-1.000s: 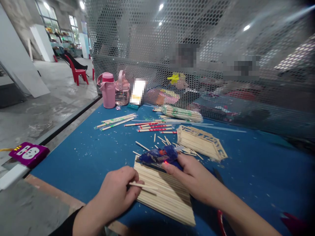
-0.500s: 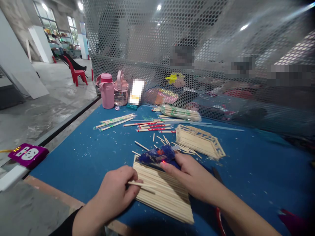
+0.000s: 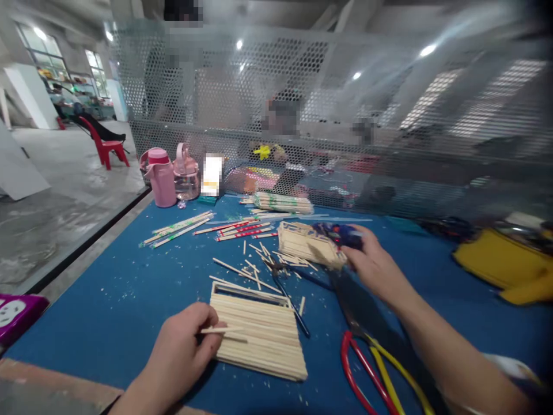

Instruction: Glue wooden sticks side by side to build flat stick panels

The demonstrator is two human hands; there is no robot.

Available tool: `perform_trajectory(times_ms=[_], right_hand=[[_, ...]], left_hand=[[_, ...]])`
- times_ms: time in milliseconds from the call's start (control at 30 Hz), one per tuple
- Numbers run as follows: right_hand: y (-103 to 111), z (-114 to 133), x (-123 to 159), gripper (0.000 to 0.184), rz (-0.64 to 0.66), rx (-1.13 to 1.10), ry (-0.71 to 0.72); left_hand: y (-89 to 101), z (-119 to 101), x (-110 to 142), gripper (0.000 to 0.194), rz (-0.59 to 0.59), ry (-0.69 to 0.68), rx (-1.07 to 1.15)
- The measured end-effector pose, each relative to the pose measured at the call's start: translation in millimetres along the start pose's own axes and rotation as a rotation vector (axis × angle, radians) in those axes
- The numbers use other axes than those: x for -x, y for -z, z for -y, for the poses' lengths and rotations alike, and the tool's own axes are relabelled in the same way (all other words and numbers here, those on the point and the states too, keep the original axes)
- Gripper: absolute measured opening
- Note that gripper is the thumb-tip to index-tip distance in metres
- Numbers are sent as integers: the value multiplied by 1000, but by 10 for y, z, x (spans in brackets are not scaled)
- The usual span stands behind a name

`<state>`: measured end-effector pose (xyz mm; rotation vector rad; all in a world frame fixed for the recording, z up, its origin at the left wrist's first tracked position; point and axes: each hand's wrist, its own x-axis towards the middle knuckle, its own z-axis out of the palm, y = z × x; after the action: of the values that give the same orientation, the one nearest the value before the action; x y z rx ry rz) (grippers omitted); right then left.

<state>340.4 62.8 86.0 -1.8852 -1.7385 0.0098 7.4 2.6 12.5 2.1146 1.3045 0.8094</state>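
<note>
My left hand (image 3: 184,349) pinches a short wooden stick (image 3: 228,330) over the left part of a flat panel of glued sticks (image 3: 263,340). A raised stick frame runs along the panel's far edge. In my right hand (image 3: 374,265) is a blue glue gun (image 3: 341,235), held above a stick tray with a patterned rim (image 3: 302,245). Loose cut sticks (image 3: 259,268) and blue-handled pliers (image 3: 298,308) lie between the panel and the tray. Scissors with red and yellow handles (image 3: 352,346) lie below my right hand.
Wrapped chopsticks (image 3: 246,230) and a bagged bundle (image 3: 283,203) lie towards the back, near a pink jug (image 3: 162,181) and a bottle (image 3: 186,181). A perforated metal screen (image 3: 224,115) borders the blue table. A yellow cloth item (image 3: 501,265) is at right; a purple power strip (image 3: 19,317) at left.
My right hand has carried the glue gun away from the panel, right and back over the tray. My left hand still holds the stick. The view has turned right, uncovering the pliers and scissors.
</note>
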Motion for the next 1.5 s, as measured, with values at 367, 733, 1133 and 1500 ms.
perform_trajectory(times_ms=[367,733,1133,1500], right_hand=[[-534,-179,-280,23,-11,439,12],[-431,-58,-195,32,-113,363,56],[-397,351,381,25,-304,-236,190],[-460,312,419,20,-195,-274,251]], left_hand=[[7,3,18,21,-97,-93,-1],[157,-179,-224,23,-146,-322,-145],[-37,-467,-829,19,238,-378,-590],[-125,-472,-793,24,300,-326,-494]])
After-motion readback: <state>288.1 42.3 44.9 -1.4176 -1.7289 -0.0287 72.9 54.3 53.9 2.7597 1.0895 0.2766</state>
